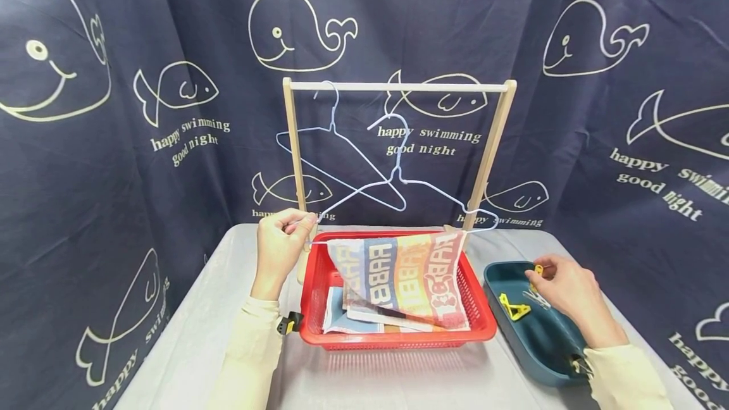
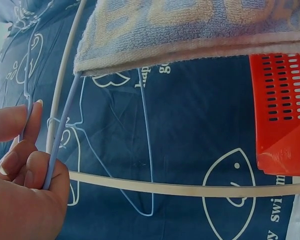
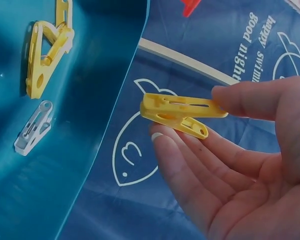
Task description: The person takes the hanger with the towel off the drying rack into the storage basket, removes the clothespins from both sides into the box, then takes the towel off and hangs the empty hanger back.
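My left hand (image 1: pixel 283 242) grips the left end of a light blue wire hanger (image 1: pixel 398 176) above the red basket. Draped over the hanger's lower bar is a small striped towel (image 1: pixel 398 277) with lettering, its lower part hanging into the basket. In the left wrist view the fingers curl round the hanger wire beside the towel's edge. My right hand (image 1: pixel 575 293) is over the teal tray and pinches a yellow clothespin (image 3: pixel 182 112) between thumb and fingers. Another yellow clothespin (image 1: pixel 514 307) and a white clothespin (image 3: pixel 34 128) lie in the tray.
The red basket (image 1: pixel 398 338) holds more folded cloth (image 1: pixel 336 318). The teal tray (image 1: pixel 529 362) stands to its right. Behind is a wooden rack (image 1: pixel 490 150) with a white rod (image 1: pixel 398 87), from which a second blue hanger (image 1: pixel 336 135) hangs. A whale-print curtain surrounds the table (image 1: pixel 228 283).
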`<state>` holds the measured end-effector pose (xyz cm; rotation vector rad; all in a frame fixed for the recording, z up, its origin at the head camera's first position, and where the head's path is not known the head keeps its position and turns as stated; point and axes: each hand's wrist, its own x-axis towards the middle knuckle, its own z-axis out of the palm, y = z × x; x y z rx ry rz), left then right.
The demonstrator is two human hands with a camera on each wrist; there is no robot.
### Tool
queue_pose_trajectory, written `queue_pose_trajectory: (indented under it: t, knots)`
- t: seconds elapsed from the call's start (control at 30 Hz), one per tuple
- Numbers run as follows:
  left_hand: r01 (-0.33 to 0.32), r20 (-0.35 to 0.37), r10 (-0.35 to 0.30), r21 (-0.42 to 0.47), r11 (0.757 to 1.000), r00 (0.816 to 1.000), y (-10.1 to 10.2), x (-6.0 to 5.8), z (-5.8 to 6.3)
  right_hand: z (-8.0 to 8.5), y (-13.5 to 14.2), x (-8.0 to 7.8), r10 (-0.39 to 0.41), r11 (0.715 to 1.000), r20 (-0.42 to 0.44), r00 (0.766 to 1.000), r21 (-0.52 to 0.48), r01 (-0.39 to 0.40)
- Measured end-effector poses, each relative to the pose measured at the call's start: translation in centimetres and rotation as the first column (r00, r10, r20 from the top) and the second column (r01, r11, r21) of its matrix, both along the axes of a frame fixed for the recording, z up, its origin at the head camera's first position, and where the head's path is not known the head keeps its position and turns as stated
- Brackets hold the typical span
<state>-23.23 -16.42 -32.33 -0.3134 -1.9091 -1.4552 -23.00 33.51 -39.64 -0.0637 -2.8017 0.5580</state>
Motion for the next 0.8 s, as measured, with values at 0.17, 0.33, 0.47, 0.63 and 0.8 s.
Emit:
queue_pose_trajectory:
  t: [0.17, 0.33, 0.47, 0.63, 0.8]
  knots:
    - [-0.002, 0.001, 0.002, 0.001, 1.0, 1.0, 0.04, -0.04, 0.01, 0.01, 0.09, 0.03, 0.004, 1.0, 0.037, 0.999, -0.001, -0.004]
    - [-0.004, 0.006, 0.004, 0.004, 1.0, 1.0, 0.09, -0.01, 0.0, -0.11, 0.28, 0.2, 0.012, 1.0, 0.034, 0.999, 0.006, -0.012]
    - [-0.005, 0.004, 0.005, 0.006, 1.0, 1.0, 0.11, 0.03, -0.01, -0.33, 0.41, 0.31, 0.015, 1.0, 0.025, 1.0, 0.015, -0.015]
    - [-0.007, 0.001, 0.007, -0.002, 1.0, 1.0, 0.15, 0.01, 0.02, -0.63, 0.57, 0.52, 0.029, 0.999, -0.002, 1.0, 0.019, -0.029]
    - [-0.01, 0.007, 0.01, -0.001, 1.0, 1.0, 0.14, -0.01, -0.03, -0.84, 0.56, 0.7, 0.031, 0.999, -0.026, 0.999, 0.017, -0.03]
